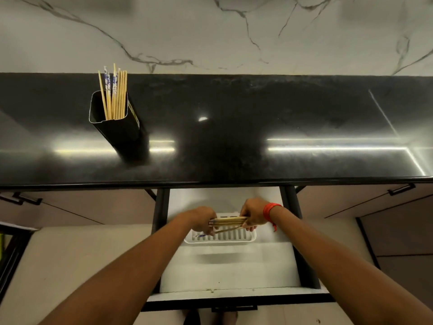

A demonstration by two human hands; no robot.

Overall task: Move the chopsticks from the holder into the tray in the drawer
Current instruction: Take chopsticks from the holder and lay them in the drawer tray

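While left hand [202, 218] and right hand [254, 214] grip chopsticks [228, 222] over tray [220, 240], holder [117, 134] well apart

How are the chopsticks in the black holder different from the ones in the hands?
The holder chopsticks stand upright on the counter; the held chopsticks lie sideways over the tray, gripped by the left hand and right hand. Some holder chopsticks show blue and white; the held ones look plain tan. Both bundles are thin sticks.
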